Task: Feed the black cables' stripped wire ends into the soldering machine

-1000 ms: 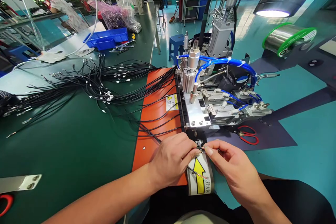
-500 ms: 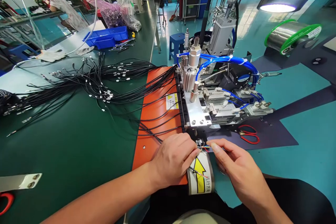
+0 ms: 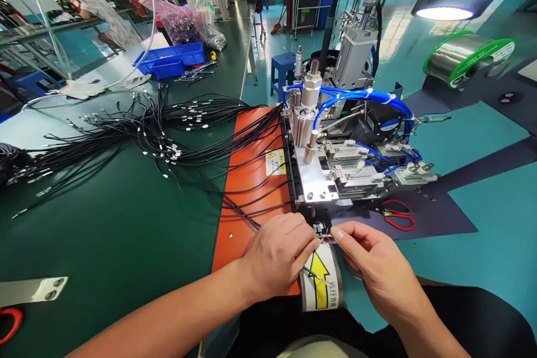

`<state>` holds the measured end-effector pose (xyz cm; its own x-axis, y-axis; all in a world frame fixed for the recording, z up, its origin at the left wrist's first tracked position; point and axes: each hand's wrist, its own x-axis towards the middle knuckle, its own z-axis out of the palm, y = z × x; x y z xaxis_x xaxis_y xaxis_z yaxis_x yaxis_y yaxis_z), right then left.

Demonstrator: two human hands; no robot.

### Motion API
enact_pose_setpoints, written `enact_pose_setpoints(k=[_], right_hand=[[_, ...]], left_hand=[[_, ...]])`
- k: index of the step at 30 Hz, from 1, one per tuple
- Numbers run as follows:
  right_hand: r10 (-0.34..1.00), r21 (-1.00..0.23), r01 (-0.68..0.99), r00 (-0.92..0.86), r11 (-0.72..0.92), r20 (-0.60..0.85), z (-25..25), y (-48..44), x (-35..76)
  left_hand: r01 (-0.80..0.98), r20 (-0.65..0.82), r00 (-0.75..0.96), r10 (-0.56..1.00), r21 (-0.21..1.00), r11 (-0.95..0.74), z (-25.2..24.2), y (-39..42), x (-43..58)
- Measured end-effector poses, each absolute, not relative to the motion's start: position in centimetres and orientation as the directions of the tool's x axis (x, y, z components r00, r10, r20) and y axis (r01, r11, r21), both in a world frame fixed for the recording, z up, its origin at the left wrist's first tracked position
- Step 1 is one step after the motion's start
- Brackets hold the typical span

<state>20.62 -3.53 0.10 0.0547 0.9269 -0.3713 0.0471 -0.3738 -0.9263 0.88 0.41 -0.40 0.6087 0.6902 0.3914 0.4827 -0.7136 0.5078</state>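
Observation:
My left hand (image 3: 283,251) is closed on a black cable (image 3: 309,271), whose stripped end with thin wires pokes out below the fingers. Coloured thin wires (image 3: 327,238) fan out between my two hands. On their right, my right hand (image 3: 371,254) pinches the wire ends between thumb and forefinger. Just beyond the fingertips sits a small metal fixture (image 3: 319,228) at the machine's near end. Beneath the hands is a rounded conveyor end (image 3: 322,291) bearing a yellow arrow label. Part of the cable is hidden inside my left hand.
A machine with cylinders and blue air tubes (image 3: 364,95) stands ahead. Red-handled scissors (image 3: 398,215) lie to its right, below a solder wire spool (image 3: 467,59). Bundled black cables (image 3: 138,123) spread over the green table (image 3: 126,235) and orange plate (image 3: 243,179). Two people are farther back.
My right thumb and forefinger have shifted slightly left and draw closer round the wire ends, covering more of them. My left hand stays almost where it was.

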Motion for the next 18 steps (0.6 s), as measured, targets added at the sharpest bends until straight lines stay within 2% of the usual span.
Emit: enact_pose_setpoints(k=[18], right_hand=[[0.921, -0.921, 0.025, 0.028, -0.388, -0.388, -0.07, -3.16, 20.51]], left_hand=[[0.504, 0.419, 0.578, 0.700, 0.491, -0.710, -0.50, 0.29, 0.83]])
